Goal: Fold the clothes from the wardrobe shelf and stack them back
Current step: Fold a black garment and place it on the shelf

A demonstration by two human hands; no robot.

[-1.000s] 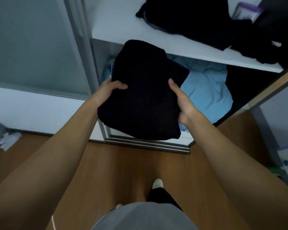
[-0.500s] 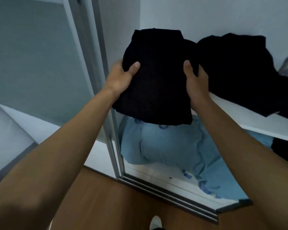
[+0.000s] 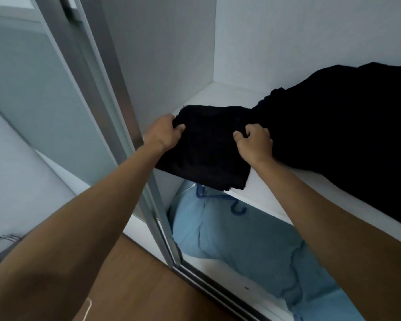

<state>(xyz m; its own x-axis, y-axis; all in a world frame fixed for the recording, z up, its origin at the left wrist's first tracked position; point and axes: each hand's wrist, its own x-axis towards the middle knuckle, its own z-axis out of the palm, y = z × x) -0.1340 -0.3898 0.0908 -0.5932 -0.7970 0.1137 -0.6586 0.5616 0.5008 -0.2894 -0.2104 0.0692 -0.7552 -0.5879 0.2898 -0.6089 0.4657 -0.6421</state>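
You've brought the folded black garment (image 3: 208, 147) down onto the wardrobe shelf (image 3: 220, 96); your left hand (image 3: 164, 133) and right hand (image 3: 255, 142) grip its sides, so next comes letting go.

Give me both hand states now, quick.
Left hand: grips the folded black garment at its left edge.
Right hand: grips the same garment's right side.

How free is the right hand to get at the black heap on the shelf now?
Probably yes: the black heap lies right beside the right hand on the same shelf, with nothing between them. But that hand grips the folded black garment, so it would have to let go first.
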